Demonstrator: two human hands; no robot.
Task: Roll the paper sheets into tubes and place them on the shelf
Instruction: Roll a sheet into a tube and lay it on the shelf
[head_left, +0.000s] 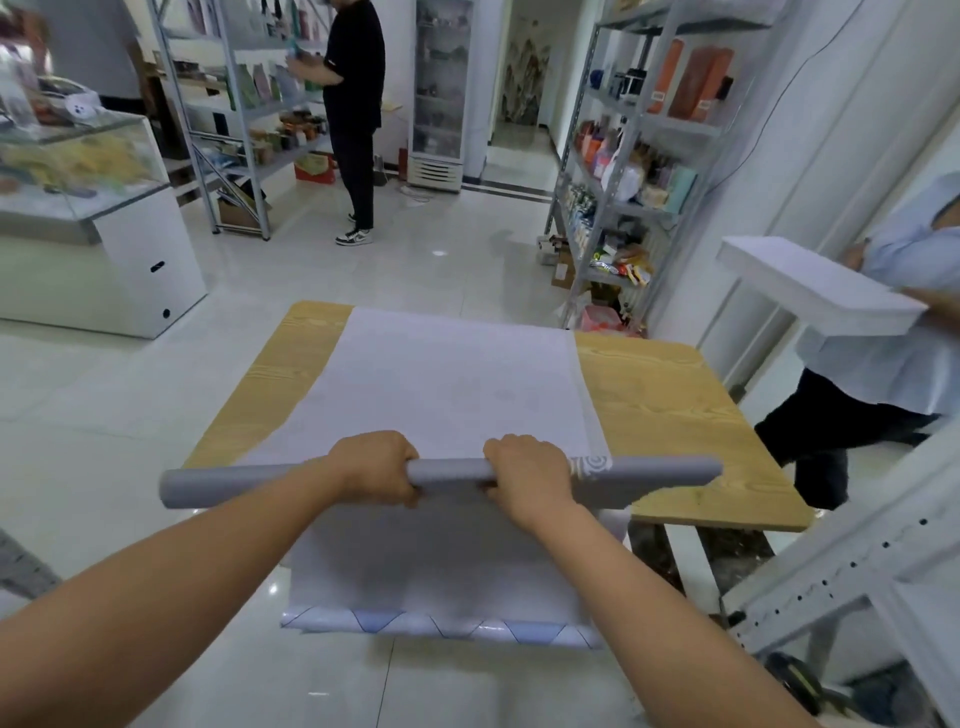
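Shop shelving (639, 156) stands beyond the wooden table (675, 395), where a white paper sheet (447, 384) lies along the table's middle. At the table's near edge the left hand (376, 467) curls over the grey paper tube (447, 475), and the right hand (524, 475) grips likewise, probably to keep the roll tight and even. The tube runs under both sets of knuckles, thumbs tucked beneath.

Light wood-grain table (670, 395) at the middle of the frame, standing on glossy pale floor tiles (130, 395). Flat along the middle of its top, a wide white paper sheet (447, 384), reaching from the far edge to the near edge and hanging over it toward the lower middle. Bare wood on either side.
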